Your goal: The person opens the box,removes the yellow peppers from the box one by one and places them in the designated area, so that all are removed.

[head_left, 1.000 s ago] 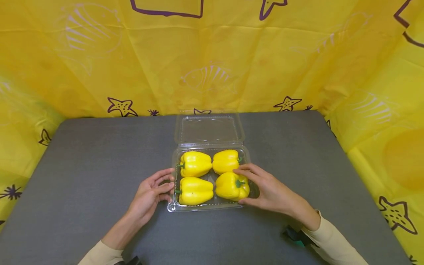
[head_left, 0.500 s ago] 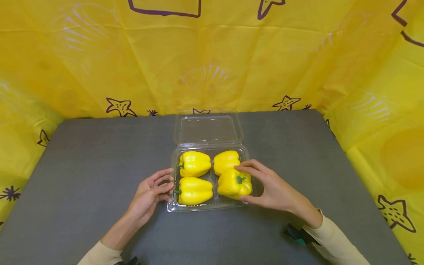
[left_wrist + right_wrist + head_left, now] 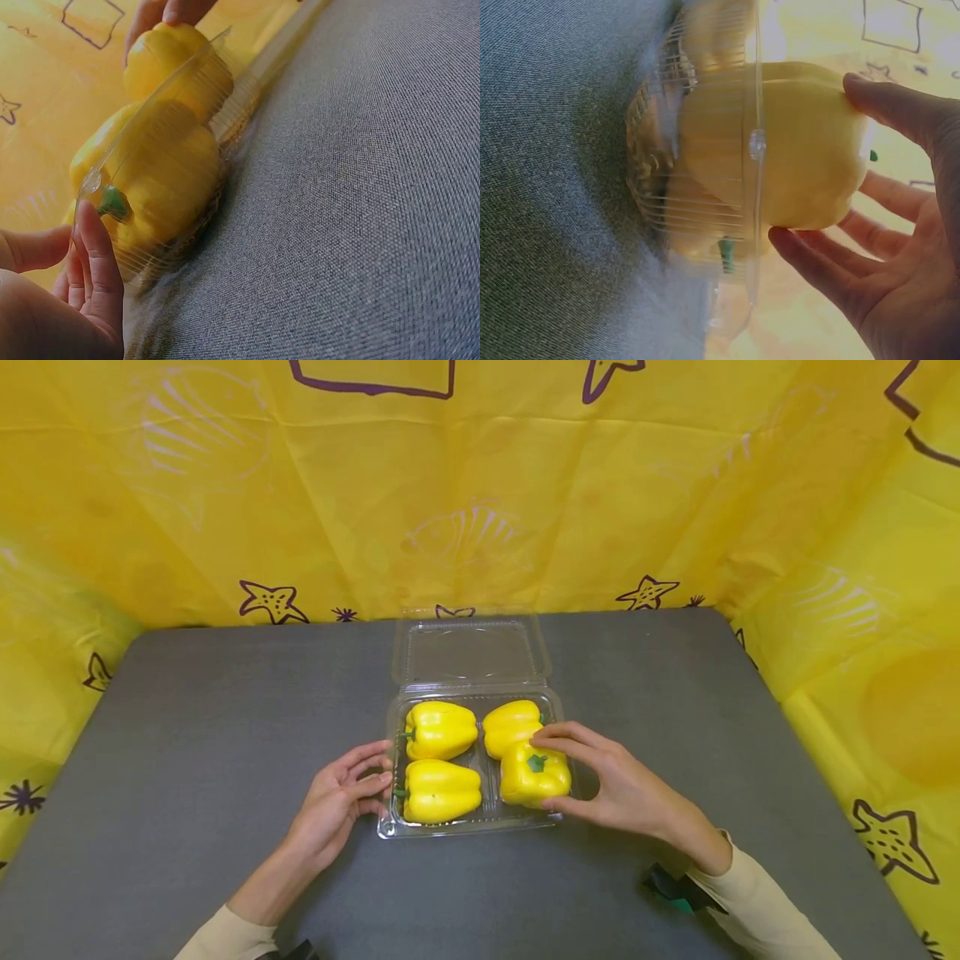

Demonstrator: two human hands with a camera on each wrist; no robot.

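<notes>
Several yellow bell peppers fill the bottom half of a clear plastic clamshell container (image 3: 480, 837), two on the left lying on their sides with stems leftward. My left hand (image 3: 337, 802) pinches the container's left rim between thumb and fingers. At the front right, my right hand (image 3: 622, 785) grips a bell pepper (image 3: 534, 777) by its sides, thumb at the front and fingers behind. Its green stem faces up, and in the right wrist view the pepper (image 3: 802, 142) rises above the rim. Behind it lies another pepper (image 3: 510, 727), partly covered by it and my fingers.
The clear lid (image 3: 472, 652) lies folded back behind the container, toward the far table edge. Grey cloth covers the table (image 3: 225, 718). A yellow printed curtain (image 3: 480, 485) encloses the back and both sides.
The pepper in my right hand has tipped from lying slanted to stem up, and shifted slightly right. My left hand stays at the container's rim.
</notes>
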